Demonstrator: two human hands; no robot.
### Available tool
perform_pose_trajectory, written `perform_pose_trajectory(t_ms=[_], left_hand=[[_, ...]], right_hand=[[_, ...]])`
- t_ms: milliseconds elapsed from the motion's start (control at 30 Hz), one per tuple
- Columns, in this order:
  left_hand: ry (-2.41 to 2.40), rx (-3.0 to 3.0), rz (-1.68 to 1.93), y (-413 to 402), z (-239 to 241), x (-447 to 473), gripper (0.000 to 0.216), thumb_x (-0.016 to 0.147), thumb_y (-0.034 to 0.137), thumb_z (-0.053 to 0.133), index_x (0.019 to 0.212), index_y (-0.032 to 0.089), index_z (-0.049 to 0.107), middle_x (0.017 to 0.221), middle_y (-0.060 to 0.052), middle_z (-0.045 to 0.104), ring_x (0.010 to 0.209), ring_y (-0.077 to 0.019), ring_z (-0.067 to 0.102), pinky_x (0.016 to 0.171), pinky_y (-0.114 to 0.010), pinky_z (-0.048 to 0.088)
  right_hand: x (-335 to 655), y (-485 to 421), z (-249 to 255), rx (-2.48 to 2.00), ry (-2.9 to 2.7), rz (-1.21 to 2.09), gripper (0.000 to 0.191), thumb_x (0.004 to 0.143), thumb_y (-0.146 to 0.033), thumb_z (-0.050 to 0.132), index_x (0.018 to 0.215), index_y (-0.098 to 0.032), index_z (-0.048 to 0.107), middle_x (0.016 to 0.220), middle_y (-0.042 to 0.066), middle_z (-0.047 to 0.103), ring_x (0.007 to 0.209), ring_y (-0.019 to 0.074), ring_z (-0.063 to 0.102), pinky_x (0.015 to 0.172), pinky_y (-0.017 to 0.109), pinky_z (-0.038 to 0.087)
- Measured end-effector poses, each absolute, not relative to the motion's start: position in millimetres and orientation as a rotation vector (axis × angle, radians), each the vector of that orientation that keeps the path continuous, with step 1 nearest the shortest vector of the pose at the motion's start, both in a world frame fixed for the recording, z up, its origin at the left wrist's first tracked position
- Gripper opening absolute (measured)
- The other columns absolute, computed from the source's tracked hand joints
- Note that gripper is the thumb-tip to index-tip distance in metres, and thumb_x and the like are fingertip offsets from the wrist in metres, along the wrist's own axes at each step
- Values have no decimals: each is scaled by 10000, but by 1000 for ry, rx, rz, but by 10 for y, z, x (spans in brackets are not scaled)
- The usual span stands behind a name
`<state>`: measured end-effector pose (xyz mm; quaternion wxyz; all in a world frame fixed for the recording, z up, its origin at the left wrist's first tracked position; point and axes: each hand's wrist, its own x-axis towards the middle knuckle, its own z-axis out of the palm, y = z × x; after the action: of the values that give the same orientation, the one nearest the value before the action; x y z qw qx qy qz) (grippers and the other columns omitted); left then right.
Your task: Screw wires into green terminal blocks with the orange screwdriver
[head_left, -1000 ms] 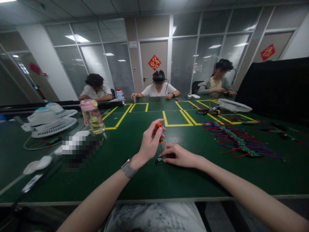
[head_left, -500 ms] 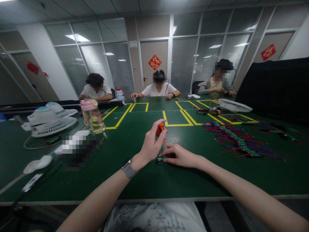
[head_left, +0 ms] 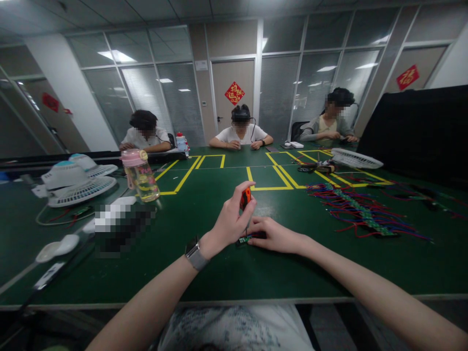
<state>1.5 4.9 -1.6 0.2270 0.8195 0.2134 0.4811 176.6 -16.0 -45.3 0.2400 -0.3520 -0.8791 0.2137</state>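
My left hand (head_left: 229,222) is closed round the orange handle of a small screwdriver (head_left: 245,198), held upright with its thin shaft pointing down. The tip meets a small green circuit board (head_left: 243,240) lying on the green table (head_left: 226,273). My right hand (head_left: 275,235) rests on the table with its fingers pressed on the right end of that board, pinning it flat. A watch sits on my left wrist.
A pile of boards with red and blue wires (head_left: 360,211) lies to the right. At the left stand a pink-lidded bottle (head_left: 140,176) and white fan parts (head_left: 75,183). Three other people sit at the far side. Yellow tape boxes (head_left: 268,178) mark the table.
My left hand has turned the screwdriver handle and sunk a little closer to the board. The right hand has stayed put. The person opposite has drawn both hands together.
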Motion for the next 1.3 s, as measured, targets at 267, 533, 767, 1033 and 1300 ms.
perform_pose_trajectory(t_ms=[267,533,767,1033,1300], left_hand=[[595,2284,1288,48,-9,6,399,969,265,452,1358,238,366,906,-17,610,675,-115,585,700,-259,491],[585,2392,1322,1,-12,12,411,962,235,455,1360,227,356,946,-36,606,769,-143,597,757,-283,489],[573,2424,1353,4,-21,13,393,966,236,445,1349,229,359,972,-38,605,802,-147,595,779,-292,486],[581,2409,1329,13,-21,3,397,973,250,435,1360,231,348,963,-34,600,753,-136,573,742,-283,476],[569,2405,1328,17,-18,7,391,975,253,435,1356,234,348,951,-31,596,750,-135,571,740,-283,477]], right_hand=[[1763,-165,-441,-951,-2412,580,213,884,-219,634,1073,-210,730,1075,66,630,931,189,629,883,330,504],[1752,-173,-431,-974,-2420,569,206,881,-201,631,1061,-188,731,1099,80,638,954,198,629,896,328,495],[1764,-156,-466,-967,-2414,558,215,875,-201,636,1066,-206,734,1085,69,644,941,196,635,889,322,499],[1764,-163,-452,-972,-2410,571,208,875,-203,637,1058,-202,737,1090,72,644,926,194,637,870,319,507],[1755,-171,-427,-963,-2405,579,202,879,-212,632,1049,-201,739,1073,70,648,924,192,635,871,322,506]])
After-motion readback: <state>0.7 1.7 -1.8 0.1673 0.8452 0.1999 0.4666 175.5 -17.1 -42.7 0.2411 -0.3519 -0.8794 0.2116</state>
